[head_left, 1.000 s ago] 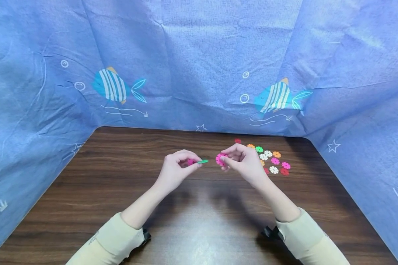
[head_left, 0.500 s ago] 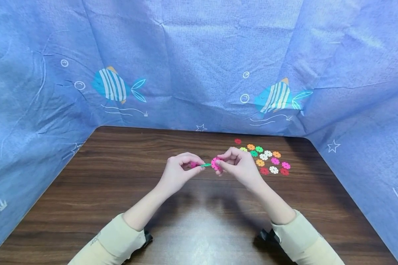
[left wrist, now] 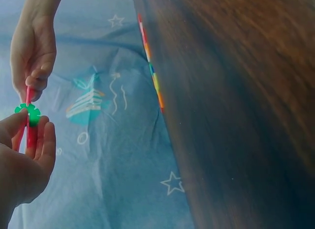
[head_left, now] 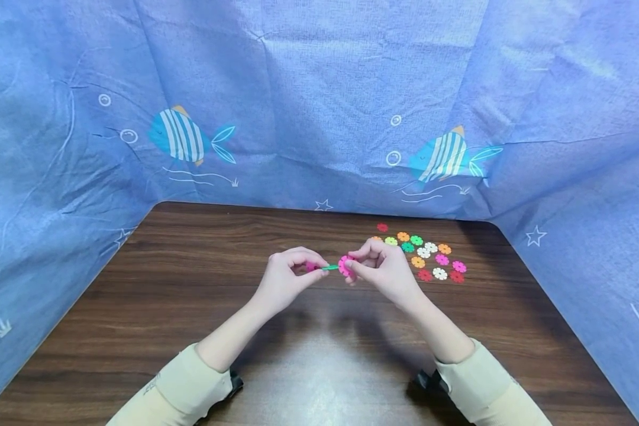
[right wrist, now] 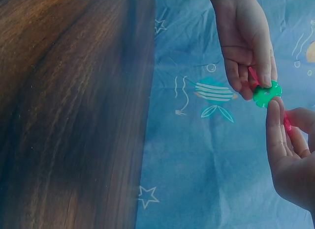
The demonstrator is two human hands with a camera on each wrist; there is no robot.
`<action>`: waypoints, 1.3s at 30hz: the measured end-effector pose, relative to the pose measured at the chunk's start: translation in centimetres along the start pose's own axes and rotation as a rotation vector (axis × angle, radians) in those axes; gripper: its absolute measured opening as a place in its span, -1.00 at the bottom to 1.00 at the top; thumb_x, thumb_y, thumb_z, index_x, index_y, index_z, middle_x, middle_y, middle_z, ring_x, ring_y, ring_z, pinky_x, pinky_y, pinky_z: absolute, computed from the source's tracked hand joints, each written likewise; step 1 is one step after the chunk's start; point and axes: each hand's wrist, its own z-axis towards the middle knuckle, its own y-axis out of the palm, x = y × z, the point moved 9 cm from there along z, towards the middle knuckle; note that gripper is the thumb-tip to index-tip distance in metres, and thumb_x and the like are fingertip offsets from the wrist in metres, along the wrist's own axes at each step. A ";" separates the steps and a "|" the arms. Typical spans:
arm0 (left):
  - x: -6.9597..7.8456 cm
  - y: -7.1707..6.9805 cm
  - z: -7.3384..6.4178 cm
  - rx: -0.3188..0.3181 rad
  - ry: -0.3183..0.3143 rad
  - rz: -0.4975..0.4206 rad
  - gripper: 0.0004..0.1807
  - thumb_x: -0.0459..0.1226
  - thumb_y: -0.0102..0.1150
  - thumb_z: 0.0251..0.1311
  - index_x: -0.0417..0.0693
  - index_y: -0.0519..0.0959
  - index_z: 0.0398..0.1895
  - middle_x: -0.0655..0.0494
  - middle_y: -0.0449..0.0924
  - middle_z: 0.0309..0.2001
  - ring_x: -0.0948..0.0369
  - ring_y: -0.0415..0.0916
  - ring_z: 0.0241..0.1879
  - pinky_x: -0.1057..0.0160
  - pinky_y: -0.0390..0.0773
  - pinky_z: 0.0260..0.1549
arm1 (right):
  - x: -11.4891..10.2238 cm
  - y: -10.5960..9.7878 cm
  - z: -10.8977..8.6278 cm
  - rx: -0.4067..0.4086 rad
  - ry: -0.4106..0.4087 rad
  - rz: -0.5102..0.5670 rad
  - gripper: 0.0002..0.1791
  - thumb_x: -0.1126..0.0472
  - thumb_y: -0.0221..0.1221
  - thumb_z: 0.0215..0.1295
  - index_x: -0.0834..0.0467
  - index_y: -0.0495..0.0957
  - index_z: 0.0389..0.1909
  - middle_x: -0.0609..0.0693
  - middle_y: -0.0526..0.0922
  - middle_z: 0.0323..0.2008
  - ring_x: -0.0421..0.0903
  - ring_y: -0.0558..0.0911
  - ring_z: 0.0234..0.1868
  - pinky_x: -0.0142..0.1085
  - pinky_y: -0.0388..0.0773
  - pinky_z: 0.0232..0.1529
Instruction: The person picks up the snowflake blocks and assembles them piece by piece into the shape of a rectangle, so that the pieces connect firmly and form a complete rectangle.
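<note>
Over the middle of the table, my left hand [head_left: 283, 278] pinches a green interlocking disc [right wrist: 267, 94] with notched edges, between thumb and fingers. A pink disc [head_left: 311, 266] is joined to it on the left side, partly covered by those fingers. Facing it, my right hand [head_left: 391, 271] pinches another pink disc [head_left: 344, 266] by its right part. This disc stands crosswise to the green one, its edge right at the green disc's rim. In the left wrist view the green disc [left wrist: 28, 114] shows flat on, with pink discs edge-on above and below.
Several loose discs lie flat at the back right of the brown wooden table [head_left: 202, 248]: an orange disc [head_left: 418, 262], a white disc [head_left: 439, 273] and a red disc [head_left: 457, 277] among them. A blue fish-print cloth [head_left: 319, 118] hangs behind and beside the table.
Both hands came together: the right hand moved left and slightly down, bringing its pink disc from apart to the green disc's edge. Over the last half second they have barely moved.
</note>
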 end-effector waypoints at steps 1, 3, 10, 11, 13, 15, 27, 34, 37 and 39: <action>0.0 0.0 0.0 -0.001 0.002 0.000 -0.88 -0.38 0.39 -0.03 -0.05 0.71 -0.38 0.14 0.68 -0.34 0.31 0.55 -0.34 0.33 0.61 -0.27 | 0.0 0.1 0.0 -0.003 0.002 -0.003 -0.77 0.31 0.29 0.16 0.38 0.50 -0.27 0.24 0.70 -0.39 -0.03 0.70 -0.48 -0.03 0.63 -0.39; 0.1 0.1 0.0 -0.003 0.001 0.001 -0.88 -0.38 0.39 -0.03 -0.05 0.71 -0.39 0.15 0.68 -0.34 0.31 0.56 -0.35 0.33 0.61 -0.28 | 0.1 0.1 0.0 -0.008 0.008 -0.006 -0.77 0.30 0.29 0.16 0.37 0.50 -0.27 0.23 0.70 -0.39 -0.02 0.70 -0.48 -0.02 0.63 -0.39; 0.2 0.2 0.1 -0.004 -0.006 -0.003 -0.91 -0.37 0.39 -0.02 -0.06 0.72 -0.40 0.17 0.69 -0.36 0.32 0.61 -0.32 0.33 0.61 -0.27 | 0.5 0.2 -0.3 0.029 0.065 0.063 -0.75 0.30 0.30 0.14 0.40 0.51 -0.28 0.15 0.72 -0.38 -0.05 0.70 -0.48 -0.03 0.63 -0.36; 0.2 0.2 0.1 -0.001 -0.005 -0.003 -0.91 -0.38 0.39 -0.02 -0.06 0.73 -0.41 0.17 0.69 -0.37 0.32 0.61 -0.32 0.34 0.61 -0.27 | 0.6 0.2 -0.3 0.037 0.071 0.079 -0.75 0.30 0.29 0.14 0.41 0.51 -0.27 0.15 0.72 -0.38 -0.06 0.70 -0.48 -0.02 0.63 -0.35; 0.3 0.2 0.1 0.004 0.012 -0.002 -0.92 -0.38 0.39 -0.03 -0.07 0.73 -0.42 0.16 0.70 -0.37 0.31 0.62 -0.32 0.34 0.61 -0.28 | 0.8 0.2 -0.5 0.064 0.085 0.114 -0.75 0.30 0.29 0.15 0.41 0.52 -0.28 0.13 0.73 -0.38 -0.07 0.70 -0.49 -0.01 0.63 -0.35; 0.5 0.2 0.2 0.009 0.029 0.000 -0.93 -0.38 0.40 -0.03 -0.08 0.73 -0.43 0.15 0.70 -0.38 0.31 0.63 -0.32 0.33 0.61 -0.29 | 0.9 0.2 -0.5 0.095 0.081 0.132 -0.77 0.32 0.29 0.15 0.41 0.52 -0.28 0.11 0.73 -0.40 -0.09 0.69 -0.51 -0.03 0.63 -0.36; 0.0 -0.3 -0.6 0.002 0.018 0.039 -0.92 -0.35 0.43 -0.08 -0.08 0.74 -0.45 0.11 0.70 -0.41 0.29 0.64 -0.37 0.36 0.62 -0.35 | 2.0 1.8 -0.9 0.107 0.066 0.202 -0.75 0.43 0.22 0.18 0.57 0.47 -0.23 0.06 0.73 -0.44 -0.13 0.69 -0.56 -0.11 0.64 -0.39; -0.6 0.1 -0.5 -0.019 -0.020 0.080 -0.95 -0.27 0.43 -0.05 0.01 0.72 -0.48 0.21 0.64 -0.50 0.31 0.48 -0.49 0.39 0.55 -0.45 | 2.5 1.9 -0.9 0.059 0.096 0.234 -0.79 0.42 0.21 0.20 0.50 0.44 -0.25 0.06 0.72 -0.41 -0.13 0.69 -0.53 -0.11 0.64 -0.38; -0.8 0.3 -0.5 -0.039 -0.029 0.096 -0.94 -0.27 0.42 -0.03 0.07 0.70 -0.49 0.26 0.55 -0.56 0.31 0.40 -0.53 0.38 0.49 -0.52 | 2.9 1.9 -0.9 0.030 0.107 0.229 -0.78 0.38 0.22 0.20 0.45 0.43 -0.25 0.07 0.72 -0.38 -0.11 0.69 -0.51 -0.11 0.65 -0.38; -0.9 0.5 -0.4 -0.052 -0.038 0.095 -0.94 -0.27 0.41 -0.02 0.07 0.69 -0.48 0.25 0.53 -0.56 0.31 0.39 -0.53 0.37 0.49 -0.52 | 3.0 1.7 -0.9 0.012 0.101 0.208 -0.76 0.35 0.23 0.21 0.43 0.43 -0.23 0.08 0.71 -0.39 -0.10 0.69 -0.51 -0.10 0.64 -0.39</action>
